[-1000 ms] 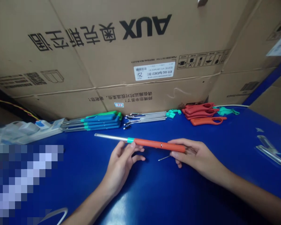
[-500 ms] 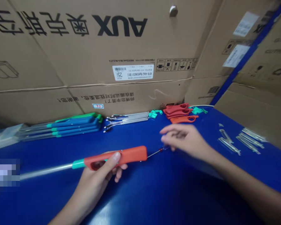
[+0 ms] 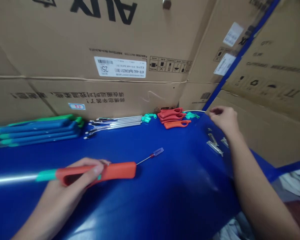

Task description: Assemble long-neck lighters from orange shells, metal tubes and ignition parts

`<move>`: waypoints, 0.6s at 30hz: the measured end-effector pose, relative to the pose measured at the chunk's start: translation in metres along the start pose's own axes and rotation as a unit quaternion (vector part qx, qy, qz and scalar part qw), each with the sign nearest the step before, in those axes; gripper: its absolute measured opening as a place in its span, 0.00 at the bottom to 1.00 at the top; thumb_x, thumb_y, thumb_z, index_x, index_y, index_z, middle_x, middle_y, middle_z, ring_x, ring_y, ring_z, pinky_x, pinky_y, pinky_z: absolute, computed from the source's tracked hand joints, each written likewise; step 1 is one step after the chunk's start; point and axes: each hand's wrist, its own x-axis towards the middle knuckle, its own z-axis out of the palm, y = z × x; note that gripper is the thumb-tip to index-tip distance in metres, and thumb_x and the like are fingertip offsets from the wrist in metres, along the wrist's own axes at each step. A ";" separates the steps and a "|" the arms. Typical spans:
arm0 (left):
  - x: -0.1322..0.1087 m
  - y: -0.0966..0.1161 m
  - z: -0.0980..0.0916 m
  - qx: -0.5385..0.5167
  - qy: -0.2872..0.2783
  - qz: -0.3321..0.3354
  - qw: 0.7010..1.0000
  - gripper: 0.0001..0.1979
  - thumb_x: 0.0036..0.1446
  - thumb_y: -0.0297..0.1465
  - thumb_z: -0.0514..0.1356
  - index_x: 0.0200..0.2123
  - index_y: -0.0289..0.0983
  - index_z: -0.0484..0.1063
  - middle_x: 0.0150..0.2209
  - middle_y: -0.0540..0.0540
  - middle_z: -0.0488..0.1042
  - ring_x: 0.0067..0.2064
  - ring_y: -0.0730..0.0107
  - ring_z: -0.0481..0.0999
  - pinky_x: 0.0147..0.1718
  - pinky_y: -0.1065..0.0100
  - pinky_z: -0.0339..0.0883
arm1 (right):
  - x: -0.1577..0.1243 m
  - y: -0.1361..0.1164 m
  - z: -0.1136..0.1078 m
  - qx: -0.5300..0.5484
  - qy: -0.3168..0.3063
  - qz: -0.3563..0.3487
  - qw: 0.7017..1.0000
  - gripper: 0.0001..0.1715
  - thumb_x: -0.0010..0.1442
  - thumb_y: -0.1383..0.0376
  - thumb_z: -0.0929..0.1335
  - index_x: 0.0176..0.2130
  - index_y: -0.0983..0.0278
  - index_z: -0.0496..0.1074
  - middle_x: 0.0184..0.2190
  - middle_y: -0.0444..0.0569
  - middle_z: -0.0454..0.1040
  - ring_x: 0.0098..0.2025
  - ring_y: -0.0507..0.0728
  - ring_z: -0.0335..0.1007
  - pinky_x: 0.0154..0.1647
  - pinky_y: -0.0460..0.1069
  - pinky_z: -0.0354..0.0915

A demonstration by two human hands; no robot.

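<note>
My left hand point(image 3: 70, 186) is wrapped round the red-orange handle of a long-nosed gas lighter point(image 3: 121, 170), with a teal collar and a metal tube pointing left. From the handle's butt end a small screwdriver point(image 3: 157, 152) with a clear handle and red collar sticks out. Whether its shaft goes into the lighter or passes behind it, I cannot tell. My right hand point(image 3: 225, 120) is raised at the far right, near the cardboard, with its fingers curled together. What they hold, if anything, is hidden. Clear tubes point(image 3: 215, 148) lie just below that hand.
At the back stand blue lighters point(image 3: 42, 130) in a stack, metal rods with wires point(image 3: 126, 123), teal pieces point(image 3: 147, 117), red handle shells point(image 3: 171, 115) and more teal parts point(image 3: 191, 115). Cardboard walls point(image 3: 130, 90) edge the blue table point(image 3: 165, 200) behind and on the right.
My right hand has gone from beside the screwdriver to the far right, over the clear tubes. My left hand keeps its hold on the lighter. The view has swung right.
</note>
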 end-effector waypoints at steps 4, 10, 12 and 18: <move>0.003 0.001 -0.002 -0.036 -0.022 -0.080 0.996 0.22 0.34 0.41 0.77 0.33 0.38 0.78 0.34 0.46 0.83 0.42 0.58 0.79 0.35 0.73 0.74 | 0.020 0.029 0.002 -0.040 -0.065 0.057 0.995 0.19 0.67 0.59 0.68 0.55 0.64 0.69 0.53 0.53 0.71 0.50 0.60 0.72 0.49 0.58 0.72; 0.006 0.008 -0.012 -0.051 -0.043 -0.082 0.994 0.26 0.37 0.42 0.76 0.39 0.38 0.76 0.35 0.44 0.83 0.39 0.59 0.80 0.32 0.73 0.74 | 0.029 0.052 0.008 -0.004 -0.119 0.030 0.992 0.18 0.67 0.59 0.68 0.54 0.63 0.70 0.54 0.53 0.71 0.50 0.59 0.72 0.49 0.57 0.71; 0.008 0.007 -0.016 -0.029 -0.050 -0.081 0.995 0.27 0.36 0.43 0.76 0.39 0.38 0.76 0.36 0.43 0.82 0.40 0.57 0.80 0.33 0.72 0.73 | 0.031 0.055 0.008 0.014 -0.119 0.013 0.993 0.17 0.67 0.59 0.68 0.54 0.63 0.70 0.54 0.53 0.71 0.50 0.59 0.72 0.49 0.57 0.71; 0.012 0.004 -0.020 0.093 -0.093 -0.033 0.991 0.22 0.41 0.44 0.73 0.37 0.37 0.78 0.32 0.47 0.79 0.33 0.64 0.75 0.28 0.75 0.68 | 0.031 0.054 0.010 0.042 -0.137 0.015 0.990 0.17 0.68 0.59 0.67 0.54 0.63 0.70 0.54 0.54 0.71 0.50 0.59 0.72 0.50 0.57 0.71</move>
